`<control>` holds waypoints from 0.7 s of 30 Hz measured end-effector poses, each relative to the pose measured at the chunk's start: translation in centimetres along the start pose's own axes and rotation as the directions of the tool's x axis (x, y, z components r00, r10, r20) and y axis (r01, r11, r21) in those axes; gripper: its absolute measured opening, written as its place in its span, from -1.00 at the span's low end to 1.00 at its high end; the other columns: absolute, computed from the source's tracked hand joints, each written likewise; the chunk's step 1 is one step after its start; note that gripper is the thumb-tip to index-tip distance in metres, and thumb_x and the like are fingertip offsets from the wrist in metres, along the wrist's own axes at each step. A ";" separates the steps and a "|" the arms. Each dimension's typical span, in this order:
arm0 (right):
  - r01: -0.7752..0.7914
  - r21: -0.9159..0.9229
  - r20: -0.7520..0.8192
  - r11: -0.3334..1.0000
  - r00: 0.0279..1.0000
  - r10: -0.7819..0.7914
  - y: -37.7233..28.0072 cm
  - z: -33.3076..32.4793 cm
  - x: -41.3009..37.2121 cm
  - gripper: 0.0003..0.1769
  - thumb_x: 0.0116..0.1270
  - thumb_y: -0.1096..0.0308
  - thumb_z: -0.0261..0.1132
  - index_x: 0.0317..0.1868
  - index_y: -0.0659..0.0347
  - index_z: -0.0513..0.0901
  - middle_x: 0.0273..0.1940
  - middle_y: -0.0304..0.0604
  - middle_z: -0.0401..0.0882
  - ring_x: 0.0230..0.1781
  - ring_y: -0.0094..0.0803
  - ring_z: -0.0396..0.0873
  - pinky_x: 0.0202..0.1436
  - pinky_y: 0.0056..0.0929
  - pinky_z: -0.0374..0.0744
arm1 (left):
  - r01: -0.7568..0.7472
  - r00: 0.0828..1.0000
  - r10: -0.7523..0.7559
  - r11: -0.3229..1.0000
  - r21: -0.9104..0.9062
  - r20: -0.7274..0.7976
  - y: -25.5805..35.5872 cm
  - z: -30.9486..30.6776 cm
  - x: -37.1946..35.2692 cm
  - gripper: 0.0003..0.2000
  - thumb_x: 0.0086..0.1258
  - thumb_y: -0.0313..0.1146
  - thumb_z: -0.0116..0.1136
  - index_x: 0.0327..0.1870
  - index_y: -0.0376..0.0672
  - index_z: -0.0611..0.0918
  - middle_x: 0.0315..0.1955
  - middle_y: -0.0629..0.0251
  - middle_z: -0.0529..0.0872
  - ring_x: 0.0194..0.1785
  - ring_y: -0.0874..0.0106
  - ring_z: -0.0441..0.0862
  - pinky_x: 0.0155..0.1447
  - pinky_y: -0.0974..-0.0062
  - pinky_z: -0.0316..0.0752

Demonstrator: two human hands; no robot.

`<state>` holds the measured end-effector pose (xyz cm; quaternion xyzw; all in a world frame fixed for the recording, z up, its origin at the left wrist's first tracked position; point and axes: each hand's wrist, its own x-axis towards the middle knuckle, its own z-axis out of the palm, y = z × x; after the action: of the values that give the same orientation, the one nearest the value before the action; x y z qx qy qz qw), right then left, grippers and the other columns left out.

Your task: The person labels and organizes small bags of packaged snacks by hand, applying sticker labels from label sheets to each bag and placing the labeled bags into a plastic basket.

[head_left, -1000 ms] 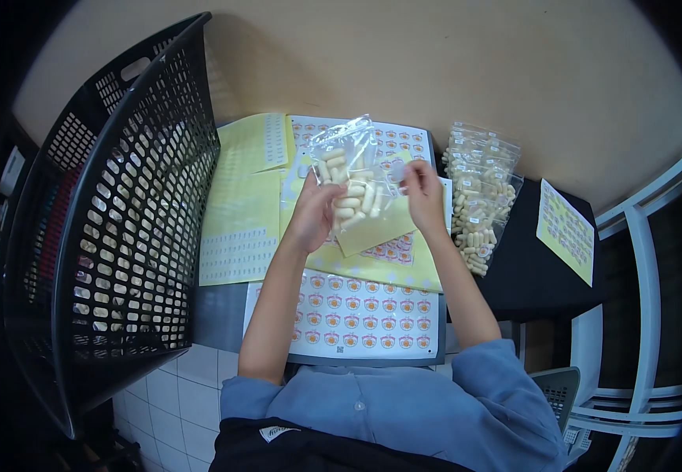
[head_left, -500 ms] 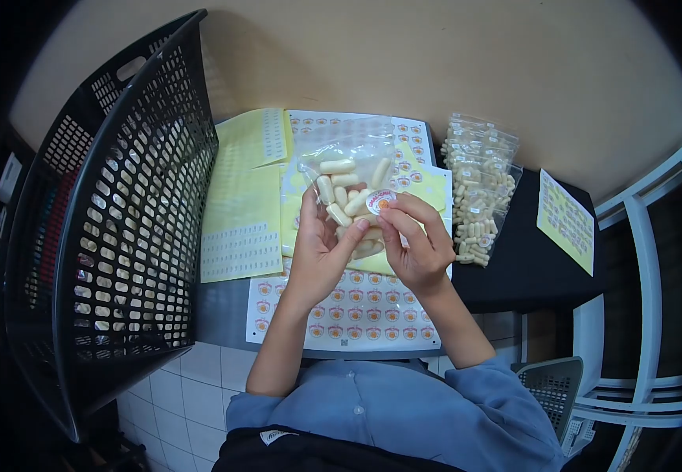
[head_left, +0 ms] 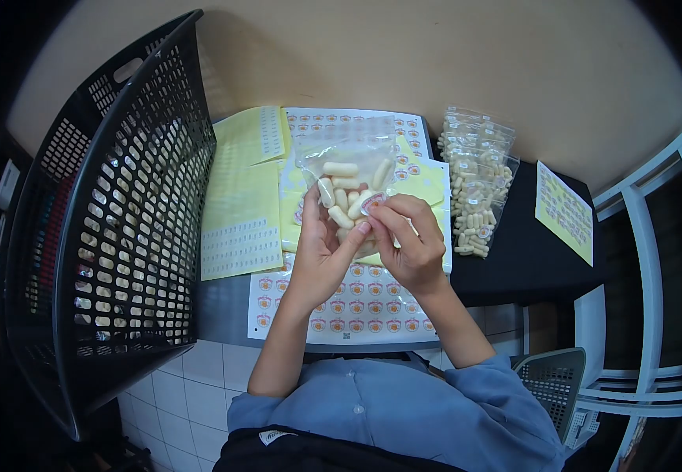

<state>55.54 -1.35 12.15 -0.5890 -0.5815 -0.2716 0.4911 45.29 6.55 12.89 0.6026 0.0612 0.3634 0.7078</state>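
A clear plastic bag (head_left: 345, 148) of pale, rounded stick-shaped pieces is held up above the table's sticker sheets. My left hand (head_left: 319, 263) grips it from the left and below, thumb across its front. My right hand (head_left: 414, 245) pinches the edge of a round white sticker (head_left: 371, 204) with a red and orange print. This sticker overlaps the front of the bag, close to my left thumb. Beneath the bag lies a white sheet (head_left: 364, 307) printed with rows of the same round stickers.
On the left stands a tall black perforated basket (head_left: 132, 228) full of packed bags. Yellow label sheets (head_left: 238, 197) lie beside it. Several filled bags (head_left: 478, 185) overlap in a row on the right, near another yellow label sheet (head_left: 565, 212) on black cloth (head_left: 514, 271).
The sticker has shifted slightly left and tilted against the bag, with my right fingers following it. My left hand keeps its grip. The view has shifted a little.
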 end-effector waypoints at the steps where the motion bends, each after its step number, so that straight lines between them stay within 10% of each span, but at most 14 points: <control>1: 0.036 -0.028 0.046 0.999 0.998 -0.035 0.1 -0.2 0.2 -0.76 -0.08 0.50 0.30 -0.31 0.23 0.56 -0.32 -0.18 0.48 -0.31 -0.28 0.46 -0.23 -0.36 0.44 | -0.001 1.000 0.001 1.000 0.000 0.001 0.1 0.0 0.0 -0.43 0.22 -0.56 -0.04 0.21 -0.28 0.00 0.04 0.10 0.30 0.12 0.37 0.32 0.16 0.47 0.29; 9: 0.043 -0.189 0.223 0.981 0.975 0.000 -0.9 -1.9 -0.2 -0.67 -0.03 0.23 0.29 -0.20 0.11 0.60 -0.27 -0.28 0.47 -0.18 -0.34 0.34 -0.08 -0.39 0.25 | 0.089 0.991 -0.093 0.995 -0.052 -0.094 -0.4 0.3 0.0 -0.49 0.24 -0.52 -0.04 0.19 -0.28 0.08 0.02 0.10 0.31 0.08 0.40 0.36 0.10 0.52 0.34; 15: -0.310 0.110 0.052 0.944 0.951 0.306 0.3 -1.6 0.3 -0.36 -0.05 0.43 0.30 0.11 0.26 0.31 -0.10 -0.07 0.34 -0.15 -0.28 0.38 -0.06 -0.34 0.35 | 0.116 0.991 -0.117 0.993 -0.022 -0.069 -0.7 0.8 -0.4 -0.47 0.21 -0.56 -0.02 0.19 -0.25 0.08 -0.01 0.12 0.33 0.06 0.41 0.37 0.04 0.51 0.40; 17: -0.608 0.584 0.262 0.537 0.768 0.585 0.6 -1.1 0.7 -0.15 -0.06 0.54 0.30 0.23 0.30 0.02 -0.05 -0.01 0.26 -0.19 -0.34 0.42 -0.09 -0.41 0.43 | 0.106 0.993 -0.106 0.994 0.000 -0.050 -0.7 1.2 -0.7 -0.46 0.19 -0.57 -0.01 0.19 -0.24 0.09 -0.02 0.13 0.34 0.05 0.42 0.38 0.03 0.51 0.40; 21: -0.582 0.655 0.229 0.482 0.761 0.607 0.9 -0.5 0.8 -0.08 -0.06 0.58 0.30 0.26 0.30 -0.08 -0.03 -0.05 0.24 -0.23 -0.44 0.45 -0.14 -0.53 0.46 | 0.120 0.993 -0.119 0.991 0.054 -0.027 -0.7 1.1 -0.9 -0.44 0.14 -0.59 0.01 0.19 -0.22 0.11 -0.04 0.16 0.38 0.02 0.45 0.40 0.02 0.53 0.40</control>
<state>56.67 -1.34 12.86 -0.5196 -0.3901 0.1434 0.7465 45.58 5.14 12.23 0.6129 0.1153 0.3257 0.7107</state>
